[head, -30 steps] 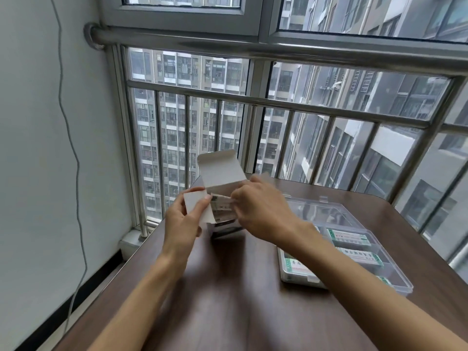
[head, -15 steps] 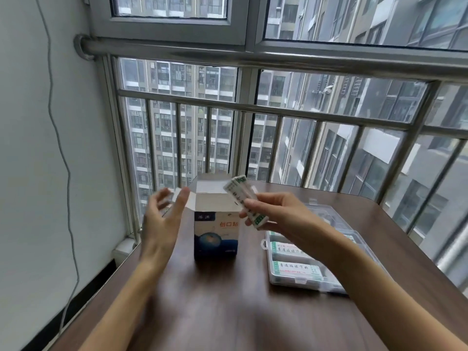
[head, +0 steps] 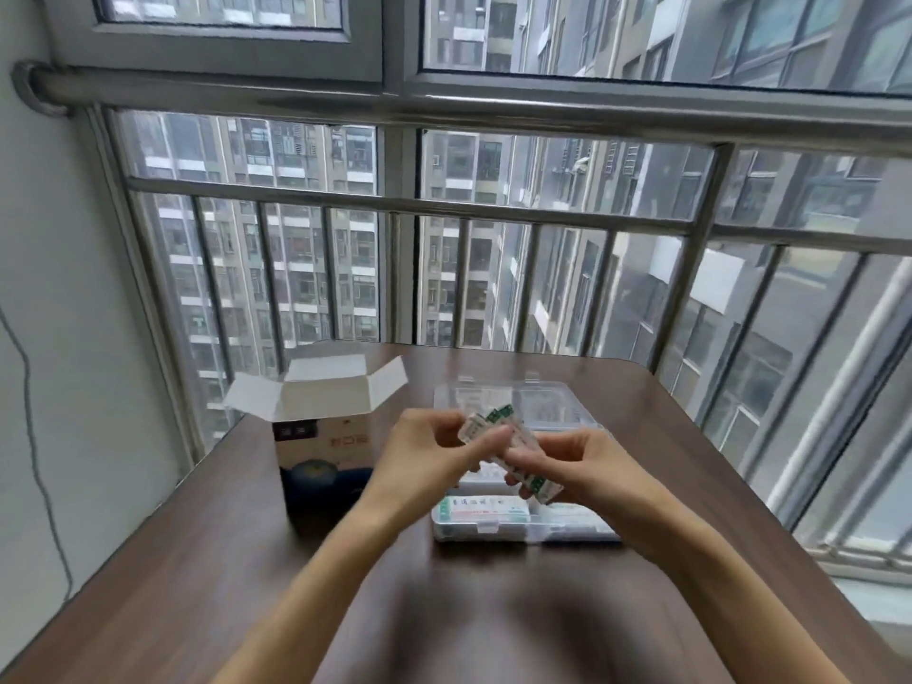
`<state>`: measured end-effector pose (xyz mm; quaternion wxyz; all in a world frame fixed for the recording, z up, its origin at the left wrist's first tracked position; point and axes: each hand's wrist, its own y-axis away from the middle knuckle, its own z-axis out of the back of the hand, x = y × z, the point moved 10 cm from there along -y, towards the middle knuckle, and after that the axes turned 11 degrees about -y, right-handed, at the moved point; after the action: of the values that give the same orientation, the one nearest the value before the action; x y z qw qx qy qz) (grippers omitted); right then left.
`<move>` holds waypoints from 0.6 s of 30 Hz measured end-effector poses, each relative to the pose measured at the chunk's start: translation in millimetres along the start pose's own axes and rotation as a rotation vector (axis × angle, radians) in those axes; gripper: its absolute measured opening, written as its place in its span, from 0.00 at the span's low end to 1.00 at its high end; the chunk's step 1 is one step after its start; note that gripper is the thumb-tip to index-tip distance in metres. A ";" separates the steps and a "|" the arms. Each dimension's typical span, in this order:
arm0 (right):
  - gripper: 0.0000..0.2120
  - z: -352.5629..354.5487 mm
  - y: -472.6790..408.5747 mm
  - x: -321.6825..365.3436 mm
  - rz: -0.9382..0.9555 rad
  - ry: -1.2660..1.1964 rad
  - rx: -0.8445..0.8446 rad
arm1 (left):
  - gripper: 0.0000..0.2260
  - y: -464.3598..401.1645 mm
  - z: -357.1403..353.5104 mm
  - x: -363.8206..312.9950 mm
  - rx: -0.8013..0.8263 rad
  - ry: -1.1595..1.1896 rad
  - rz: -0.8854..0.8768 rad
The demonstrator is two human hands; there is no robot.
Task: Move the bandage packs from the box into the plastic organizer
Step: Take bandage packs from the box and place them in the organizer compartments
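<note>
Now both my hands, left (head: 419, 456) and right (head: 582, 466), pinch bandage packs (head: 508, 444) with blurred green print above the organizer (head: 523, 528); box (head: 321, 436) left on the brown tabletop (head: 207, 560).

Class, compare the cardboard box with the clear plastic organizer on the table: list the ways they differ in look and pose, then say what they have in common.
1. The white and blue cardboard box stands upright and tall; the clear plastic organizer lies low and flat.
2. The box is opaque, its contents hidden; the organizer is see-through, showing packs inside.
3. The box opens by folded flaps; the organizer's lid is laid back behind it.

Both are open and rest on the brown wooden table.
</note>
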<state>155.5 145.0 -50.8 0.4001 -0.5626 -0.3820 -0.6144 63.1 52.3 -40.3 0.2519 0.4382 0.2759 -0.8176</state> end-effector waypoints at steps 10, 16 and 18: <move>0.09 17.6 11.7 -31.1 -0.084 -0.190 -0.005 | 0.07 6.3 -27.4 19.7 0.036 0.101 0.010; 0.11 26.4 11.4 -19.7 0.019 -0.128 -0.107 | 0.11 9.9 -24.8 11.9 0.046 0.152 -0.032; 0.15 23.6 11.9 -23.6 -0.022 -0.135 -0.079 | 0.11 12.0 -28.6 8.3 0.090 0.190 -0.049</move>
<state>176.7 163.6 -72.3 0.3443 -0.6140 -0.3896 -0.5938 83.4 61.5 -63.5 0.1846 0.5180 0.2720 -0.7897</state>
